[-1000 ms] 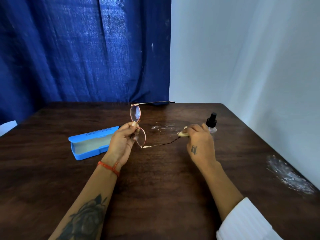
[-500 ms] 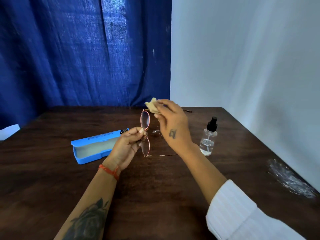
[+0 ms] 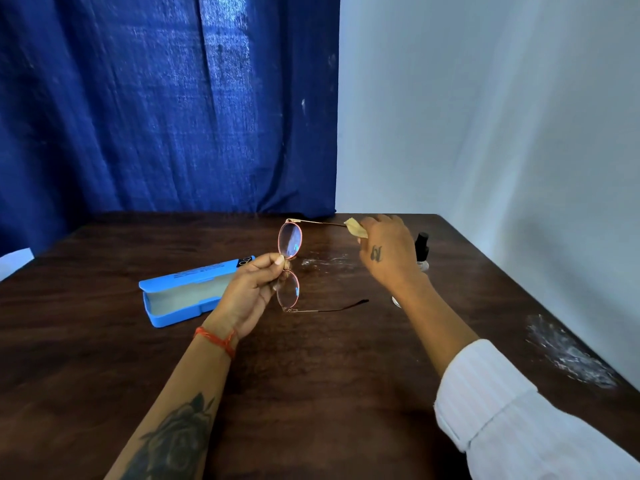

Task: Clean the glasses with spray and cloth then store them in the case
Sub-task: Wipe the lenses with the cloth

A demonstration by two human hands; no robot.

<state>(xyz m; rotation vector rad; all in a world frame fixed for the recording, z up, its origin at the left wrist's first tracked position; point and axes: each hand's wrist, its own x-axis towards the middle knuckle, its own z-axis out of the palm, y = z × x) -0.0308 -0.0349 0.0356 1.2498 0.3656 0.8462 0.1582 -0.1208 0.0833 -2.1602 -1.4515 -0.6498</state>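
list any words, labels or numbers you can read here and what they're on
None can be read.
Open blue plastic glasses case: dark print along the lid and a black logo patch at its end, both too small and blurred.
Right hand: small dark tattoo mark, illegible.

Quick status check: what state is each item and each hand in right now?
glasses: unfolded, held at the bridge
case: open, no glasses inside
cloth: pinched around the far temple arm
spray bottle: upright, partly hidden
left hand: gripping glasses
right hand: gripping cloth

cloth slid outward along upper temple
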